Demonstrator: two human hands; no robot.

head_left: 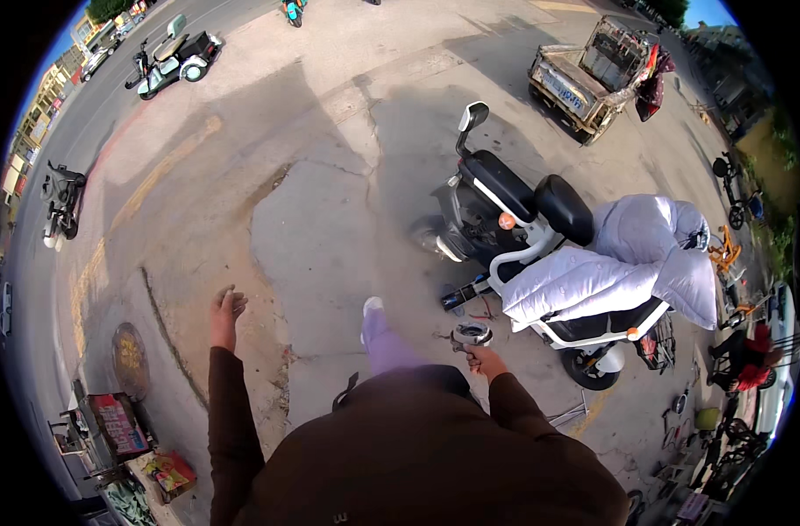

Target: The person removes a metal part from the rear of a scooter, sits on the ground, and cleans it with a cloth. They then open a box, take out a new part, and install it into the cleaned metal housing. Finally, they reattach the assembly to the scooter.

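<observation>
My right hand [485,360] is closed on a round silver metal part [472,334] with a short arm sticking out to its left; it looks like a drum brake. I hold it low, in front of my right side. Out to the left, my left hand [227,316] hangs over the pavement, its fingers loosely bent, with nothing visible in them. Right of the held part stands a black and white electric scooter [505,197]. A pale lilac quilted cover [584,280] drapes across its front.
One foot in a light shoe [373,309] is stepping forward on cracked pavement. A rusty cargo tricycle [584,83] stands at the far right. Other scooters [172,61] are parked by the road at left. A manhole cover [131,359] lies at left. Bike parts and a person [750,355] are at right.
</observation>
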